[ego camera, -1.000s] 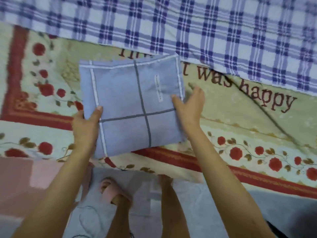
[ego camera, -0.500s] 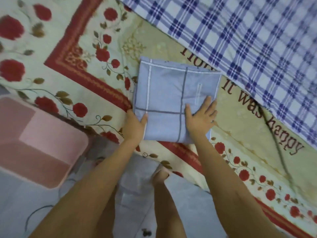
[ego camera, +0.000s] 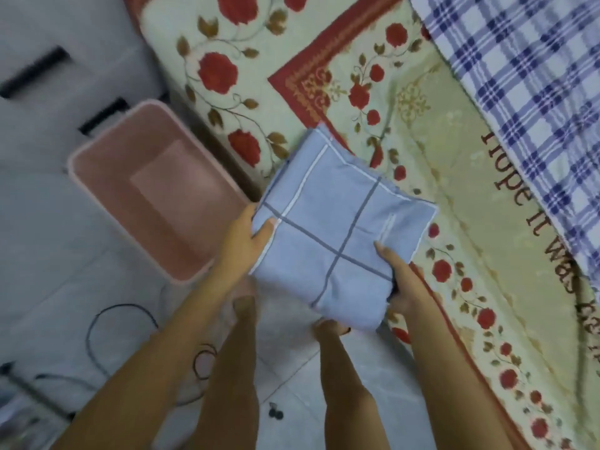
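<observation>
Folded blue cloth [ego camera: 334,228]: a square bundle, pale blue with grey and white stripes crossing on its top face. I hold it between both hands, tilted like a diamond from my view.

Left grip [ego camera: 248,237]: closed on the cloth's left corner. Thumb lies on the top face by the white stripe; fingers go underneath, out of sight.

Right grip [ego camera: 401,282]: closed on the near right edge. Thumb is flat on top, fingers curl around below the fold.

Position: the far corner of the cloth is over the floral bedsheet [ego camera: 367,73]. The near part reaches past the bed's edge, above the tiled floor [ego camera: 65,254] and my feet [ego camera: 243,306]. Cannot tell whether the far corner touches the sheet.

Surroundings:
- Pink basket [ego camera: 107,177] on the floor, just left of the cloth and left hand, against the side of the bed. Only its pink bottom shows inside.
- Checked blanket [ego camera: 526,92], blue and white, lies across the far right of the bed.
- Dark red lettering [ego camera: 532,203] runs on the sheet beside the blanket's edge, well right of the cloth.
- Thin black cable [ego camera: 123,308] loops over the tiles, near left, below the basket.
</observation>
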The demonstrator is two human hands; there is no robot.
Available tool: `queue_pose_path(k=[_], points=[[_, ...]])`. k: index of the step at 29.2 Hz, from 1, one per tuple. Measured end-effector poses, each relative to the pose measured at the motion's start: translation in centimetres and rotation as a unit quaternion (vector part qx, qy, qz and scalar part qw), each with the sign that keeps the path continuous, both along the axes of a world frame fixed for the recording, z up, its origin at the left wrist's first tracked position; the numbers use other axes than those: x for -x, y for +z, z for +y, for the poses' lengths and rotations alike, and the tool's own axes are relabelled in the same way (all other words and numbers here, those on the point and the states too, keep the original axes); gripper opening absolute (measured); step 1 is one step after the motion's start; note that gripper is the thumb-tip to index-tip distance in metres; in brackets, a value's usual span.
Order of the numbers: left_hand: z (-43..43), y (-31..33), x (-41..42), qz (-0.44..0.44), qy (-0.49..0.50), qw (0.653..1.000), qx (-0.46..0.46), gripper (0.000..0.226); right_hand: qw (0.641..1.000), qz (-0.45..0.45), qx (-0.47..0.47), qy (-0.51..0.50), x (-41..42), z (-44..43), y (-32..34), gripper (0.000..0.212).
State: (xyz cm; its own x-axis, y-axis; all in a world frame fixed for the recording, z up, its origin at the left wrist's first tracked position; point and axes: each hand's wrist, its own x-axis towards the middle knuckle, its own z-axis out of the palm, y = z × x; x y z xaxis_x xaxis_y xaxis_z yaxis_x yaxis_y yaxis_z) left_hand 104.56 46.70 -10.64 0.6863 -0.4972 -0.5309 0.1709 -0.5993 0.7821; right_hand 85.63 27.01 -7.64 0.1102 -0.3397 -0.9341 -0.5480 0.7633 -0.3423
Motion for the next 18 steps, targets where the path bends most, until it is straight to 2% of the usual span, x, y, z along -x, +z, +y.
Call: queue_pose_path(k=[2,5,7,10,12,14,18], points=[[8.5,0.5,-3.7,-0.024,0.048,0.997,-0.051,0.045,0.996,-0.049,-0.061,0.045,-4.5,5.1,-0.7,0.045],[17.3,-0.1,-6.1,-0.030,0.110,0.990,-0.085,0.054,0.990,-0.087,-0.048,0.101,-10.5,10.2,-1.8,0.046],[22.0,-1.9,-6.5,-0.013,0.163,0.981,-0.101,0.053,0.982,-0.090,-0.026,0.165,-15.0,13.4,-2.9,0.045],[24.8,-4.5,-6.5,0.018,0.217,0.966,-0.136,0.046,0.966,-0.086,0.060,0.236,-19.9,16.1,-5.5,0.049],[25.1,-6.2,-6.6,0.042,0.255,0.957,-0.134,0.042,0.942,-0.072,0.123,0.303,-23.0,16.9,-7.6,0.054],[24.8,-8.1,-6.5,0.061,0.291,0.949,-0.109,0.042,0.910,-0.062,0.175,0.371,-26.2,17.7,-9.9,0.049],[23.5,-13.2,-6.2,0.089,0.352,0.922,-0.133,0.043,0.818,-0.043,0.254,0.514,-31.0,19.4,-15.1,0.046]])
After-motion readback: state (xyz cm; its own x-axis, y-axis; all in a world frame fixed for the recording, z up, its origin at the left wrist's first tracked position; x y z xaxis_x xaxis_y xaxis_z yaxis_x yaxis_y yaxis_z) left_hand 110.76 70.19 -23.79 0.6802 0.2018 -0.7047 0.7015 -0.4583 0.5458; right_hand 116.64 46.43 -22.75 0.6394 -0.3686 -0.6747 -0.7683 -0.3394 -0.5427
